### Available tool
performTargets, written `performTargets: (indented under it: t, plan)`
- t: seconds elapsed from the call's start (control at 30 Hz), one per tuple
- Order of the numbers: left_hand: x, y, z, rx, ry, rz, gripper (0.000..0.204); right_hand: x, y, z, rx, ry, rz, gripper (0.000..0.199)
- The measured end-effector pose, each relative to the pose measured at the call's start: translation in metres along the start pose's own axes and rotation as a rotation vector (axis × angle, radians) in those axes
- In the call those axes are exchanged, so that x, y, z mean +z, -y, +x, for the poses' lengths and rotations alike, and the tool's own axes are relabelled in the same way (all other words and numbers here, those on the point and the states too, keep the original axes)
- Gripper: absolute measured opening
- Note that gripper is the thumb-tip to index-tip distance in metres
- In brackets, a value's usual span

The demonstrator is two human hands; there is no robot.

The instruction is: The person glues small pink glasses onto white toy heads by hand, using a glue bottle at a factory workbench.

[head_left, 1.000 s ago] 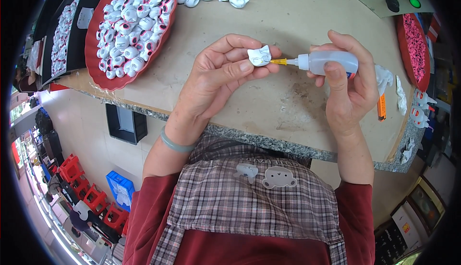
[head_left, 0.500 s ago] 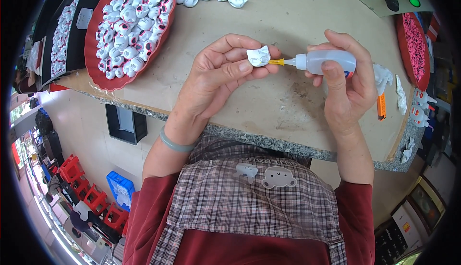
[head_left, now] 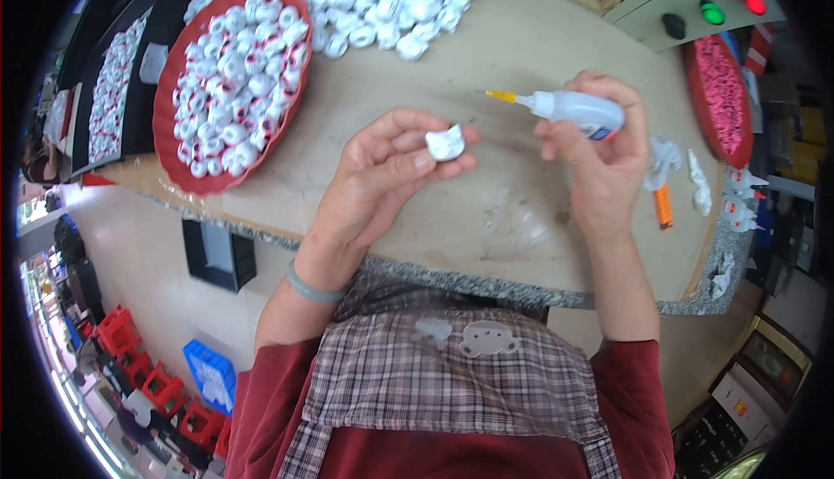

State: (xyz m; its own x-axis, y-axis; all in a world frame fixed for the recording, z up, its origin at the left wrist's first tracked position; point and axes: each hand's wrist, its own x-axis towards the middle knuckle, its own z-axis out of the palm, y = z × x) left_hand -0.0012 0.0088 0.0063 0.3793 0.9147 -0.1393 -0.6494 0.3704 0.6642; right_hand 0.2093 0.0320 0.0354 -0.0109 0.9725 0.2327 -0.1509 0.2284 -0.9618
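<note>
Between the thumb and fingers of my left hand (head_left: 382, 166) is a small white cat-head-shaped piece (head_left: 446, 143), its two pointed ears upward. My right hand (head_left: 604, 149) grips a translucent glue bottle (head_left: 584, 114) with a yellow needle-like tip (head_left: 502, 96). The bottle lies nearly level, its tip pointing left, above and to the right of the white piece and apart from it. To the left, a red scalloped tray (head_left: 165, 145) is heaped with similar white pieces, several showing pink inside. More white pieces (head_left: 373, 10) are piled loose at the table's far side.
On the right lie an orange-handled cutter (head_left: 663, 208), crumpled white tissue (head_left: 698, 182) and small glue bottles (head_left: 740, 211). A red tray of pink pieces (head_left: 723, 88) stands beyond them, near a machine panel with lit buttons (head_left: 712, 13). The stone table edge (head_left: 486, 288) runs in front of me.
The glue bottle's tip has come away from the white piece and moved up. My left hand has shifted slightly left and down with the piece. The whole view has shifted too.
</note>
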Motion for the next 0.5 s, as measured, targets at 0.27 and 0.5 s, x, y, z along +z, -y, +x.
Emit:
performTargets:
  t: [0.27,0.5]
  plan:
    - [-0.001,-0.001,-0.006,-0.041,-0.025,0.013,0.023,-0.009,-0.004,0.023,0.342,0.036,0.005,0.032]
    - [0.002,-0.004,-0.004,-0.05,-0.033,-0.027,0.023,-0.023,-0.02,0.098,0.306,-0.002,-0.322,0.023]
